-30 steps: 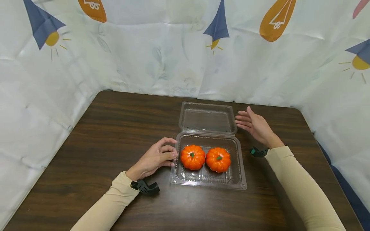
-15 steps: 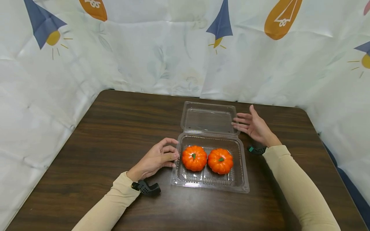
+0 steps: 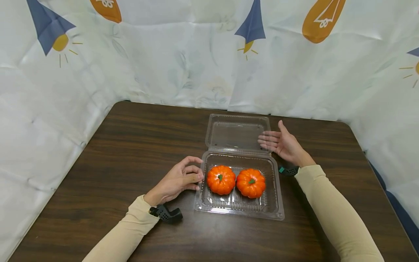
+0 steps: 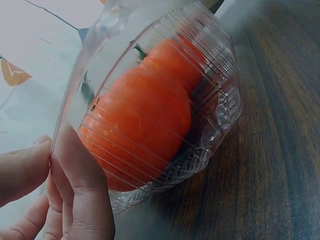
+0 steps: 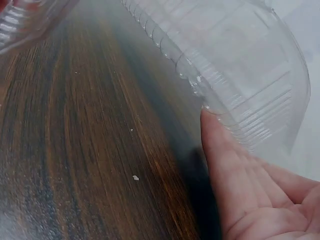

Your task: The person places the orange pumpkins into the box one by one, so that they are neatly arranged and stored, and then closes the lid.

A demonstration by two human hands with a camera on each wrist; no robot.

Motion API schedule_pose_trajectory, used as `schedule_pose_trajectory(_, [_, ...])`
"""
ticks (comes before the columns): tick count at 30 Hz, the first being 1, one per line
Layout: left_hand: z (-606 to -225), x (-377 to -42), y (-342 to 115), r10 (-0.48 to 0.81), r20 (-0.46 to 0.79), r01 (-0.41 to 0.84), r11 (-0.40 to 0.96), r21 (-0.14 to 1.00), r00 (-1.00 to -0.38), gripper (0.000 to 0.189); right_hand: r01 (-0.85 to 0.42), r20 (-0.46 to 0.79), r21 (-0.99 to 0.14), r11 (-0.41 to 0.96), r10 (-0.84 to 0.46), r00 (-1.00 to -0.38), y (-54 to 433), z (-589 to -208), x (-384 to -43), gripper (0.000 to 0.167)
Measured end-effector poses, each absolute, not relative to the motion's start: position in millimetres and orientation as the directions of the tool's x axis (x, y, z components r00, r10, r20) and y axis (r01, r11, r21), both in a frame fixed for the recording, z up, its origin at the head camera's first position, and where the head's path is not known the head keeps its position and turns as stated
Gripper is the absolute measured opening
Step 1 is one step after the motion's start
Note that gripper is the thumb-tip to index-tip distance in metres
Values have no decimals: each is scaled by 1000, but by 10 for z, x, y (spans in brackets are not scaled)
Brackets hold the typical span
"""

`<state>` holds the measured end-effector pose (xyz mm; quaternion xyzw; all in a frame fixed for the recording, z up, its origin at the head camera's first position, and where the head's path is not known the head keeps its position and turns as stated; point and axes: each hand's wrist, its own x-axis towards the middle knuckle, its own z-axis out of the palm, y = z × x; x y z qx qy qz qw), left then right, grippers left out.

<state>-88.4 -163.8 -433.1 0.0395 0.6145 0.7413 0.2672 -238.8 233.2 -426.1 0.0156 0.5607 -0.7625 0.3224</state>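
A clear plastic clamshell container (image 3: 240,213) lies opened out on the table, its lid (image 3: 237,133) folded back toward the far edge. Two orange toy pumpkins with green stems, a left pumpkin (image 3: 220,180) and a right pumpkin (image 3: 251,183), sit side by side in the base. My left hand (image 3: 178,179) pinches the base's left rim; in the left wrist view the thumb (image 4: 22,172) is on one side of the rim and the fingers on the other. My right hand (image 3: 284,145) has its fingers extended behind the lid's right side, showing through the clear plastic, thumb pointing up.
The dark wood-grain table (image 3: 137,138) has rounded far corners. A white printed curtain (image 3: 147,65) hangs behind it and along both sides. A black band (image 3: 168,214) is on the left wrist, another band (image 3: 288,171) on the right.
My right hand has moved left, from beside the lid to where its fingers overlap the lid's right side. The left hand stays at the rim. The head view shifts slightly.
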Motion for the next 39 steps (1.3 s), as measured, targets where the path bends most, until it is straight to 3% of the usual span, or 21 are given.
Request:
schedule_pose_trajectory(14, [-4324,-879,-1641,441,-265,-343,-107,933,-857,51,549,-371,-805,-228,-529,-763,2286,-4225,-2414,96])
schedule_pose_trajectory(23, [-4317,-878,-1639,440,-266,-343,-104,933,-857,51,579,-351,-786,-217,-615,-707,2264,-4194,-2408,95])
schedule_pose_trajectory(31, [-4304,-871,-1641,440,-266,-342,-100,934,-858,50,518,-290,-833,-195,-643,-709,2265,-4143,-2448,87])
schedule_pose_trajectory(39, [-4304,-869,-1629,438,-264,-341,-107,934,-860,51,455,-201,-871,-184,-712,-673,2335,-4042,-2446,83])
